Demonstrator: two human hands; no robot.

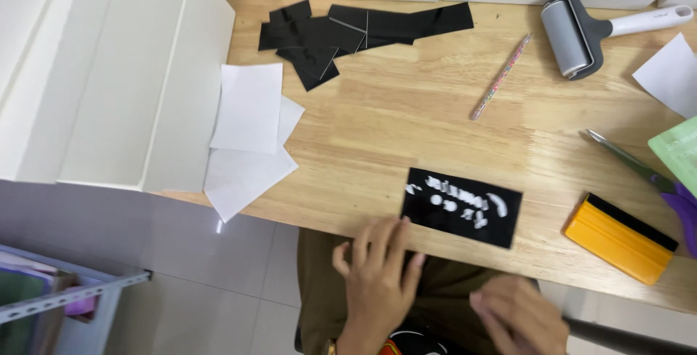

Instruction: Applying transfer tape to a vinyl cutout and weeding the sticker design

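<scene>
Wooden desk (406, 108), left hand (377, 271) fingers spread — touching black sheet (462, 206)

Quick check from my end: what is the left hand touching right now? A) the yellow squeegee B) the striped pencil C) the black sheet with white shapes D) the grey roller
C: the left hand has its fingers at the near left edge of the black sheet; the other tools lie apart from both hands.
</scene>
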